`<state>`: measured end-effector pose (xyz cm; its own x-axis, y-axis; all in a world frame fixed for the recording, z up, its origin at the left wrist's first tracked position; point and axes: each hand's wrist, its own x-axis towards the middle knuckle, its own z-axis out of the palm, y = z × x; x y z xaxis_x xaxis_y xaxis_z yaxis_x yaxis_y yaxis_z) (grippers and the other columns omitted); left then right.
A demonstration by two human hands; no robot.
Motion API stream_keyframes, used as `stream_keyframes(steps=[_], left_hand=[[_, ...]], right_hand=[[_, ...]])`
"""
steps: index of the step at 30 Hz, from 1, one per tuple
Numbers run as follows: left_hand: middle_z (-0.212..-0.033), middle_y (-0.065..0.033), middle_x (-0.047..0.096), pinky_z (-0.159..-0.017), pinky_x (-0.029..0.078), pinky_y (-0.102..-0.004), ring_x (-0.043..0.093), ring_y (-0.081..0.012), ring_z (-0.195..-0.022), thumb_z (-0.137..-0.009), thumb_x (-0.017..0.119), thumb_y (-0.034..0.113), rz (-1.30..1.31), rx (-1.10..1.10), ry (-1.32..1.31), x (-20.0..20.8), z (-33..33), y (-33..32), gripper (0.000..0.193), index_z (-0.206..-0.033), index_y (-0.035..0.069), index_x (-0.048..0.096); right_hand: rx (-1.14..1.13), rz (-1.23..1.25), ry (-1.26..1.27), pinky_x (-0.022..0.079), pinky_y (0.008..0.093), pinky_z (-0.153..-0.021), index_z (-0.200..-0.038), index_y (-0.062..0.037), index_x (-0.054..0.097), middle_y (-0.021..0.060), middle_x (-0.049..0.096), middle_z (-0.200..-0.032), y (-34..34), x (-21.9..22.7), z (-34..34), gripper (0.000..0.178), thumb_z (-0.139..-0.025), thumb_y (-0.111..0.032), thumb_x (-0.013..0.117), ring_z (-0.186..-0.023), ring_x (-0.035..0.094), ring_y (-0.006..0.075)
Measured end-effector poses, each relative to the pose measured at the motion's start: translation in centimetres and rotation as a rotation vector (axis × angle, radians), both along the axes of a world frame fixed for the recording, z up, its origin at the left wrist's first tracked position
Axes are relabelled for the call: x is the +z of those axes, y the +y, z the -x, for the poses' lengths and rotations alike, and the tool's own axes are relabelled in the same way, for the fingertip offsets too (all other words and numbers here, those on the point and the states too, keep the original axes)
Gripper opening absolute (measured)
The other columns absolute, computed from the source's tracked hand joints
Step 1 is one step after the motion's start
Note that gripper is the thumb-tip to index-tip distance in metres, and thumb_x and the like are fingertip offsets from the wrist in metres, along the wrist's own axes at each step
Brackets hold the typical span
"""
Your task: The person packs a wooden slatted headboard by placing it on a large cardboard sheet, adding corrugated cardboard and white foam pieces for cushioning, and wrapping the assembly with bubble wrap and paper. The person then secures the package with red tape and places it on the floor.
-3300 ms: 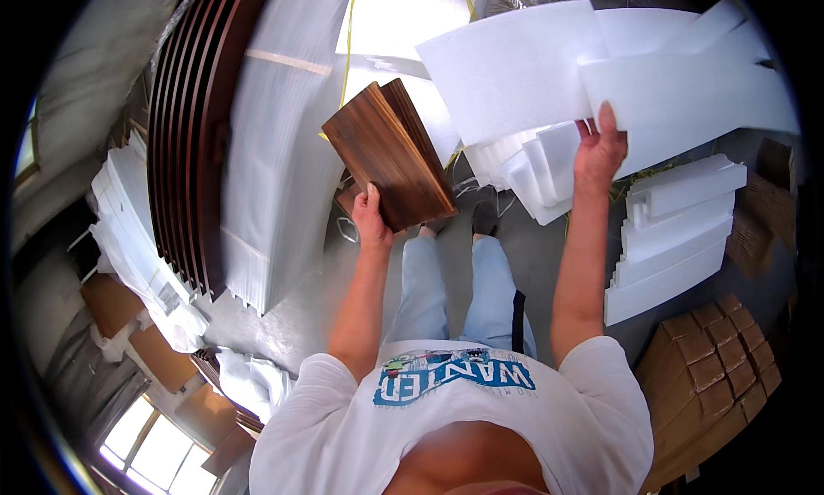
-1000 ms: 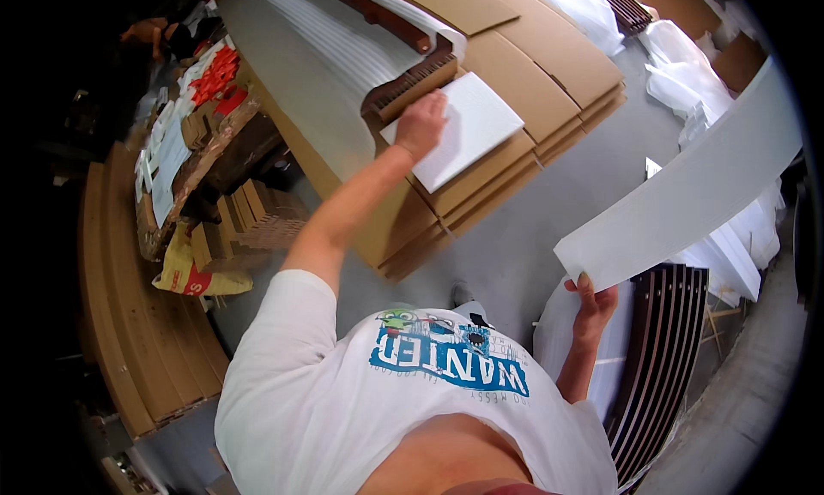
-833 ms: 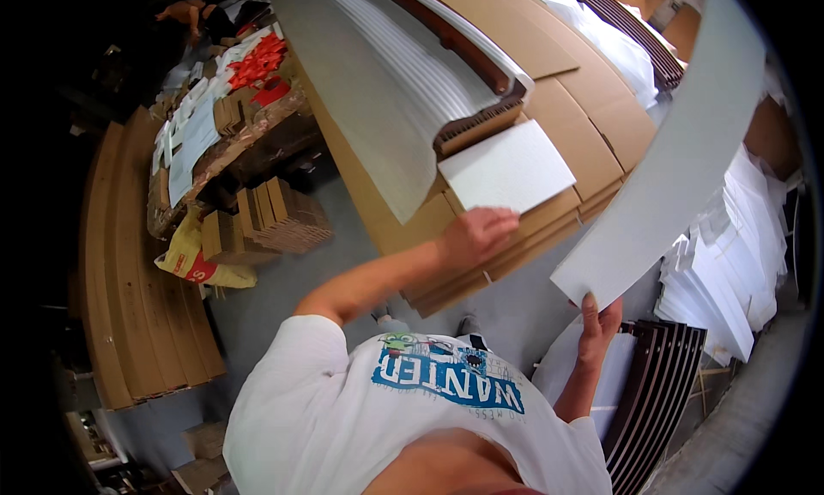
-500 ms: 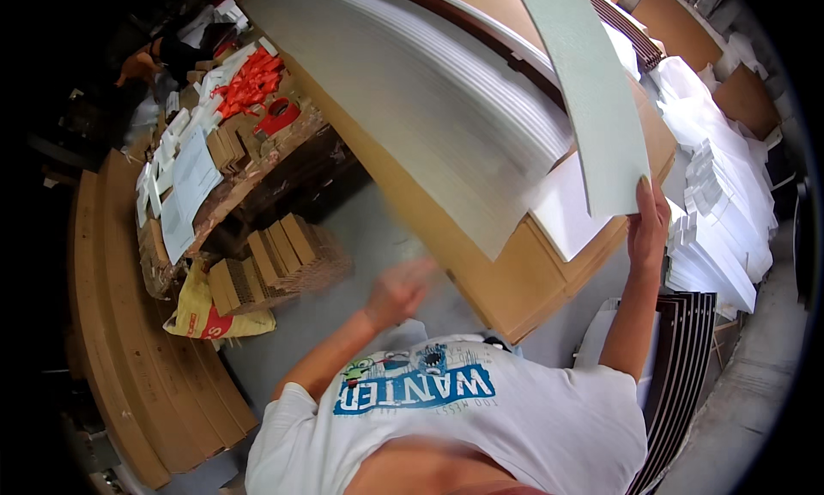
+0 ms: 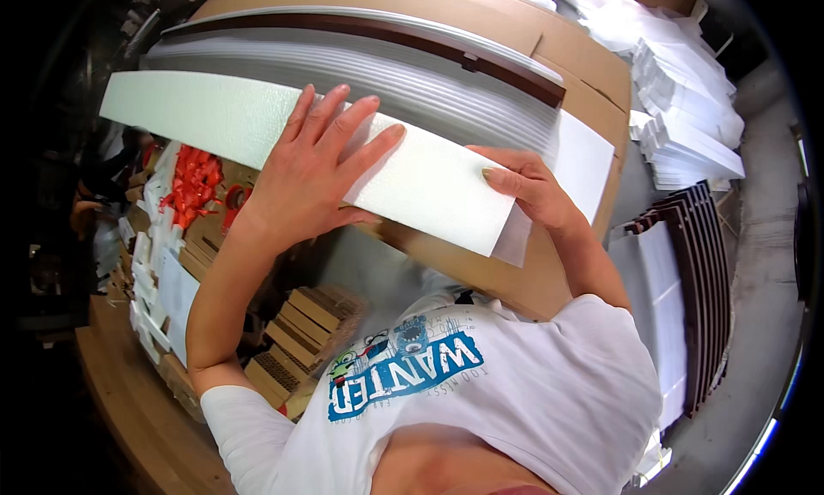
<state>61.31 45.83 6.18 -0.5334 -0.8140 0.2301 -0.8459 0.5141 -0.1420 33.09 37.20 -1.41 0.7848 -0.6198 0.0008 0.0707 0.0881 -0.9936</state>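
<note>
A long, thin white board (image 5: 429,182) with a pale, lightly textured face lies slantwise before me, above the stacked panels. My left hand (image 5: 309,173) spans its middle, fingers spread over the face and thumb at the near edge. Near the board's right end, my right hand (image 5: 532,186) pinches the far edge, thumb on top and the other fingers partly hidden beneath. Under the board is a stack of long whitish sheets (image 5: 369,75), with a dark brown slat (image 5: 412,40) along its far side.
Cardboard (image 5: 592,75) lies beneath the stack. To the left are red plastic pieces (image 5: 193,182), a red tape roll (image 5: 236,203) and cardboard pieces (image 5: 309,323). Dark brown slats (image 5: 695,298) stand at right, below white wrapped bundles (image 5: 687,126).
The pale board has swung from raised on the right to lying across in front of me. My left hand has come up onto it; my right still holds its end.
</note>
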Motion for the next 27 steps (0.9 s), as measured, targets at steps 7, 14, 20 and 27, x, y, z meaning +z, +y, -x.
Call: stream_keyframes(steps=[7, 14, 20, 27], left_hand=[[-0.129, -0.0122, 0.047, -0.103, 0.04, -0.0486, 0.045, -0.035, -0.119, -0.053, 0.089, 0.043, -0.124, 0.016, -0.092, 0.6, -6.7, -9.8, 0.093, -0.137, 0.024, 0.054], [-0.124, -0.0132, 0.051, -0.098, 0.044, -0.0447, 0.048, -0.0341, -0.112, -0.062, 0.082, 0.053, -0.01, -0.071, 0.028, -4.8, -9.2, -20.0, 0.084, -0.137, 0.028, 0.053], [-0.127, -0.0125, 0.051, -0.099, 0.044, -0.0442, 0.048, -0.033, -0.114, -0.064, 0.082, 0.052, -0.012, -0.215, 0.054, -8.1, -7.9, -26.1, 0.082, -0.137, 0.029, 0.053], [-0.13, -0.0121, 0.049, -0.101, 0.043, -0.0435, 0.046, -0.0329, -0.119, -0.058, 0.085, 0.047, -0.097, -0.236, 0.026, -9.7, -7.9, -27.6, 0.092, -0.141, 0.029, 0.049]], right_hand=[[-0.638, 0.624, 0.24, 0.042, 0.0346, -0.099, -0.127, -0.0011, 0.059, 0.0165, 0.061, -0.124, -10.3, -3.4, -0.6, 0.044, -0.093, -0.029, 0.063, -0.117, 0.055, 0.0261], [-0.822, 1.008, 0.737, 0.04, 0.0401, -0.105, -0.134, -0.0047, 0.054, 0.0214, 0.051, -0.137, -17.7, -8.6, 5.3, 0.061, -0.083, -0.033, 0.072, -0.126, 0.049, 0.035], [-0.755, 0.676, 0.6, 0.046, 0.0348, -0.093, -0.129, -0.0077, 0.059, 0.0148, 0.065, -0.112, -19.0, -9.5, 5.7, 0.048, -0.086, -0.027, 0.07, -0.103, 0.061, 0.0254], [-0.816, 0.645, 0.602, 0.049, 0.0302, -0.09, -0.121, -0.015, 0.066, 0.0036, 0.068, -0.109, -18.9, -9.6, 5.8, 0.044, -0.08, -0.026, 0.077, -0.097, 0.062, 0.0185]])
